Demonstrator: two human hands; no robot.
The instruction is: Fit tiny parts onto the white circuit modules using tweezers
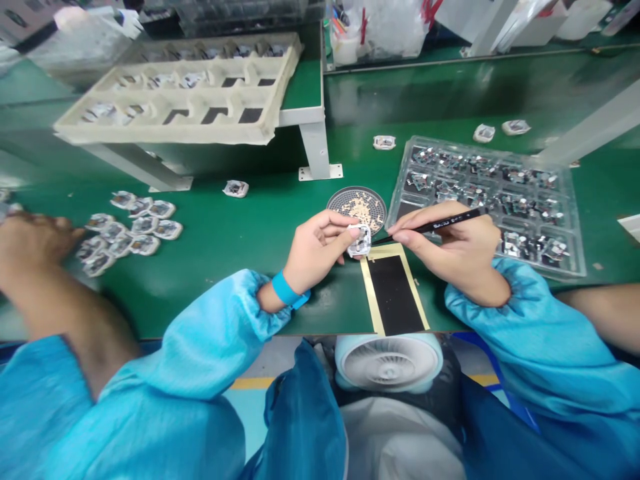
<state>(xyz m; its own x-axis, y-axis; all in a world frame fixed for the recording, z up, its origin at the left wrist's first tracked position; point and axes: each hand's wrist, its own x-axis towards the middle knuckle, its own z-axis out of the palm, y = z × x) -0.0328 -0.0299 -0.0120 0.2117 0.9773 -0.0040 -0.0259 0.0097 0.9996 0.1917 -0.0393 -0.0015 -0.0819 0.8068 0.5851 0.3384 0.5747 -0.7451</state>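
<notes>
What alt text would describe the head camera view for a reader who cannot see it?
Over a green table, the person's left hand holds a small white plastic part while the right hand points black tweezers at it. Behind are a round mesh dish of tiny pieces and a clear tray of components.

I see my left hand (315, 250) and right hand (457, 250) meeting over a mat (395, 293), a part (360, 240) between them. Behind lies a dish (357, 203); right of it a tray (490, 200). Far left sits a pile (130, 230), beside a co-worker's hand (30, 243). A rack (185, 90) stands behind.
</notes>
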